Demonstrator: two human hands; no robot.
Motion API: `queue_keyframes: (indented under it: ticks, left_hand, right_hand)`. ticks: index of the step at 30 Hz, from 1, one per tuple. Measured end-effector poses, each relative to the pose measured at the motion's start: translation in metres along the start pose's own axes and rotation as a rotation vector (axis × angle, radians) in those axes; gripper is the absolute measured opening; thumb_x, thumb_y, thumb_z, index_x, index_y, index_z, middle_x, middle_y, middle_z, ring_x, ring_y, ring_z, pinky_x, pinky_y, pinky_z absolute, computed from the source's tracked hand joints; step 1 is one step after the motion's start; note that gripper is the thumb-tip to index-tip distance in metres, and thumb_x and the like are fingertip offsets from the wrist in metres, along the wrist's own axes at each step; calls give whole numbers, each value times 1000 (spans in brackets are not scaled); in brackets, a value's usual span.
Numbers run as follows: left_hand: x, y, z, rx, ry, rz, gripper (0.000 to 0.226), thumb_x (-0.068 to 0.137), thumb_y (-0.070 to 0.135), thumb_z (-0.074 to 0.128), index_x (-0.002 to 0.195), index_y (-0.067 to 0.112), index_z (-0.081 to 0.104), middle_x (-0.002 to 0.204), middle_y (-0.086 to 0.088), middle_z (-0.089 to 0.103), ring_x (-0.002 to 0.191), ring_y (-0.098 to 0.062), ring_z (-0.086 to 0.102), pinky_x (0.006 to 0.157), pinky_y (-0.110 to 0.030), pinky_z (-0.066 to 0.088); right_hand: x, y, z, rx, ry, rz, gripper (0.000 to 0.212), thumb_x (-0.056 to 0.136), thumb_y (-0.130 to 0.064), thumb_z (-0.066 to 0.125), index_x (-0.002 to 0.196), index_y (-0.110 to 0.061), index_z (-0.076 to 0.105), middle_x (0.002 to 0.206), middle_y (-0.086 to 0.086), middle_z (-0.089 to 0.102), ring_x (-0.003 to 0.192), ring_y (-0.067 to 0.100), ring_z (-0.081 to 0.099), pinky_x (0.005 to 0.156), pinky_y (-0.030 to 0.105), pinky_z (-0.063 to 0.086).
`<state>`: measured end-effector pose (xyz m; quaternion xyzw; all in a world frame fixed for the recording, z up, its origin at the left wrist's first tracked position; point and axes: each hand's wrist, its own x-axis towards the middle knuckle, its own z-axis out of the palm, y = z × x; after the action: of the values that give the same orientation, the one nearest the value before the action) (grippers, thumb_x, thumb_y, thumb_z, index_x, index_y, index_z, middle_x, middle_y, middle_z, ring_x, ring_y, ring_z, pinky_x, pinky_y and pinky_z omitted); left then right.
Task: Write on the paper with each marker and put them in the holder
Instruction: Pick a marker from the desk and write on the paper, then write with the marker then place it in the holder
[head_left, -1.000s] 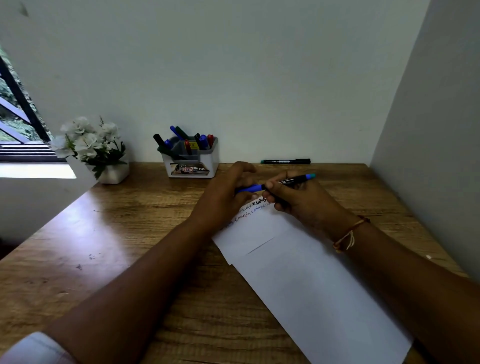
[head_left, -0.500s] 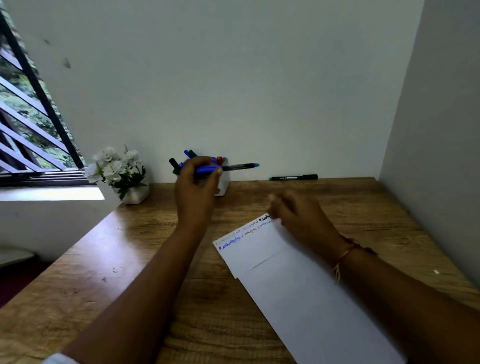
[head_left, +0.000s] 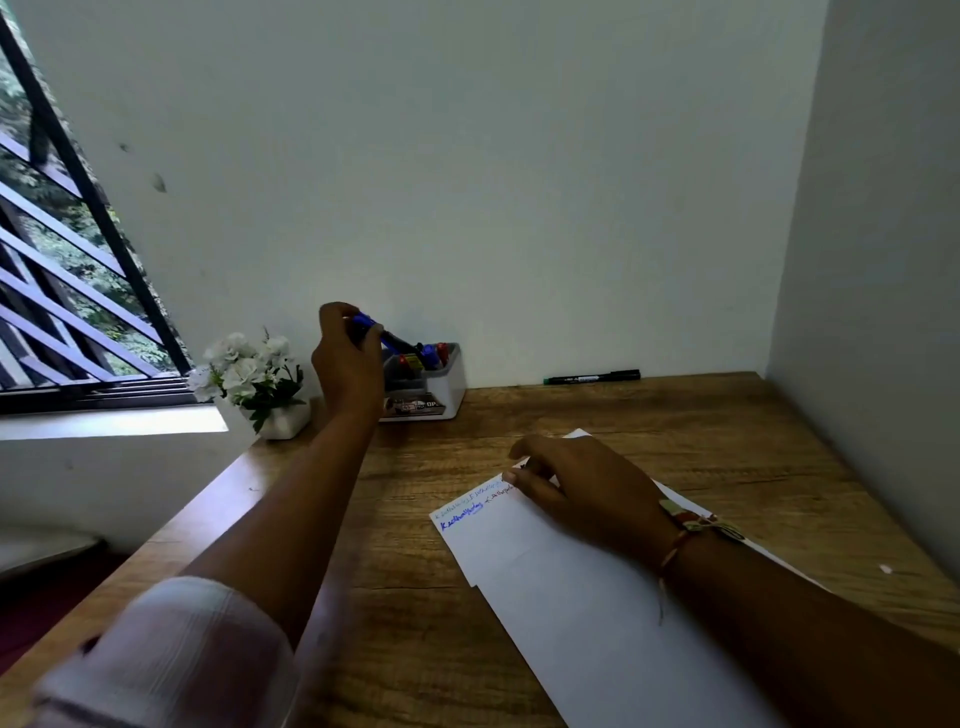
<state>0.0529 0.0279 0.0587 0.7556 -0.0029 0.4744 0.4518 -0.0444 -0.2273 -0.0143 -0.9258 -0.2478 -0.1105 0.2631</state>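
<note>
1. Two hands split the work. The left hand (head_left: 345, 364) is up at the holder (head_left: 441, 389). The right hand (head_left: 576, 493) is in front of the holder and a bit to its right, on the paper (head_left: 597, 623).
2. Left hand: fingers curled round a blue marker (head_left: 366, 325), just above the holder's left rim. The marker is tilted w/ its lower end aimed into the holder, prob. so it slides in among the markers standing there (red, blue, dark caps show). Not yet let go.
3. Right hand: palm down, fingers loosely bent, holding nothing. Fingertips press the paper's far edge, prob. to stop the sheet sliding while the other arm reaches.
4. Paper: flat on the worktop (head_left: 675, 426), in front of the holder and skewed to it. Written lines (blue, black, some fainter) sit at the end nearest the holder; the rest is blank.
5. One black marker (head_left: 592, 376) w/ a green end lies flat to the right of the holder, along the wall, well apart from both hands. Judged: the only one left to write w/.
6. A pot of white flowers (head_left: 249, 374) stands just left of the holder, beside the left wrist. Judged: easy to knock when the arm pulls back.
</note>
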Motion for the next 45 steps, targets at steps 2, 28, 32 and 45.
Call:
queue_keyframes:
  ticks: [2,28,32,45]
  left_hand:
    - [-1,-3,9,45,-51,24,19,90,7,64,107,11,55,92,-1,64,82,-10,61,64,-1,42]
    - [-102,-1,-14,175,-647,103,15,91,25,64,106,21,68,102,7,60,92,-7,56,77,-23,49]
    - [-97,-13,-11,245,-769,171,22,92,32,63,110,20,68,102,5,61,92,-7,56,79,-28,51]
    - [-88,-31,6,248,-853,239,26,90,34,64,113,22,67,111,5,62,99,-8,55,82,-23,45]
  right_hand:
    - [0,0,0,-10,-2,-5,40,103,-51,47,133,-26,60,121,-6,73,111,10,63,78,21,39]
    - [6,-7,-17,-29,202,40,27,101,-40,57,113,-19,69,104,-1,74,94,16,67,74,29,46]
    - [20,30,-34,-167,182,209,25,100,-33,58,104,-11,69,104,9,75,98,29,69,72,33,46]
    - [80,128,-35,-346,-72,389,55,104,-40,50,150,-11,42,151,12,48,138,29,46,110,37,36]
